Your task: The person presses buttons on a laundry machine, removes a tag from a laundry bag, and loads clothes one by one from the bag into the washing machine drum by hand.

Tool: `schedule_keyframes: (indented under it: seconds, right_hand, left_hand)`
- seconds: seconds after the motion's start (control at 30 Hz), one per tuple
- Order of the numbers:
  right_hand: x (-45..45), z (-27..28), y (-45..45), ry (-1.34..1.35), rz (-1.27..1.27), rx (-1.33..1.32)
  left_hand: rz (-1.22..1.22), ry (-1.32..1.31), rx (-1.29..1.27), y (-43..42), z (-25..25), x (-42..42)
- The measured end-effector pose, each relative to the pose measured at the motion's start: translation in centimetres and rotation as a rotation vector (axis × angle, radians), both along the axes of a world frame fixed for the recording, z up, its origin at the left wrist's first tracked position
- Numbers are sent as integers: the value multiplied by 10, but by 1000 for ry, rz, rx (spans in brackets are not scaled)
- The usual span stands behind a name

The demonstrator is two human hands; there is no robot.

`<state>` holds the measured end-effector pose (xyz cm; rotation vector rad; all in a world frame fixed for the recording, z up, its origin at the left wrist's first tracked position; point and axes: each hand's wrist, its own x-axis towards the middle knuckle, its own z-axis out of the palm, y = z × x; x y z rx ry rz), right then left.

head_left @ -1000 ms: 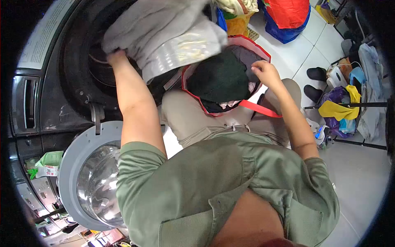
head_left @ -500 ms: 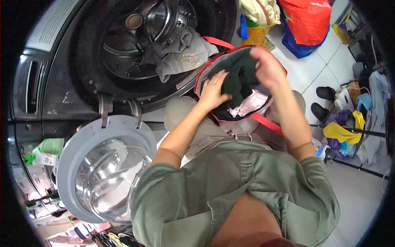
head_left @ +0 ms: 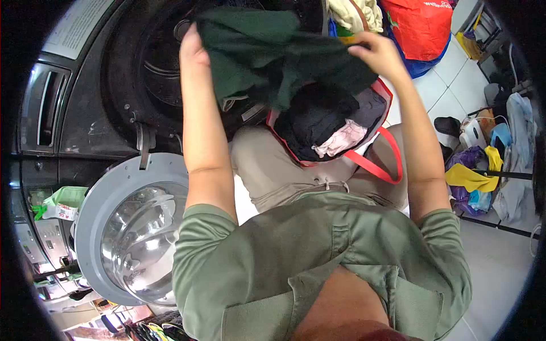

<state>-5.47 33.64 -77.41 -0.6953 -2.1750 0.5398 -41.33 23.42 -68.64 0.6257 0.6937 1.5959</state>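
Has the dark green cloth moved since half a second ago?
Yes: the dark green cloth has gone up and left, from the bag to partly cover the washer opening.

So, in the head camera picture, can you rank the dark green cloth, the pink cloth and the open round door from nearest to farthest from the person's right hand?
1. Dark green cloth: held by the right hand, stretching leftward.
2. Pink cloth: below that hand, in the red-rimmed bag.
3. Open round door: far off, lower left.
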Motion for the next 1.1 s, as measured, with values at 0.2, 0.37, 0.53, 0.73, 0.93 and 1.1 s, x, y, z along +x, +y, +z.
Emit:
schedule_keyframes:
  seconds: [0.2,0.37,0.53,0.73,0.93,1.1]
  right_hand:
    - [2,-18,19,620,-12,-566]
    - [-80,-17,-49,454,535,-820]
    - [-42,-57,-28,389,240,-769]
    - [-3,-162,-41,-576,35,-219]
    - [-8,-133,-23,-230,131,-269]
    - [-50,-30,-16,407,7,-1296]
  left_hand:
    - [320,32,43,-42,-13,45]
    - [-70,1032,-61,-15,-132,140]
    - [392,337,-480,8,-111,-24]
    - [390,2107,-151,1,-193,-9]
    - [408,2046,-1004,-24,-239,-134]
    - [516,1576,-589,-15,-159,-30]
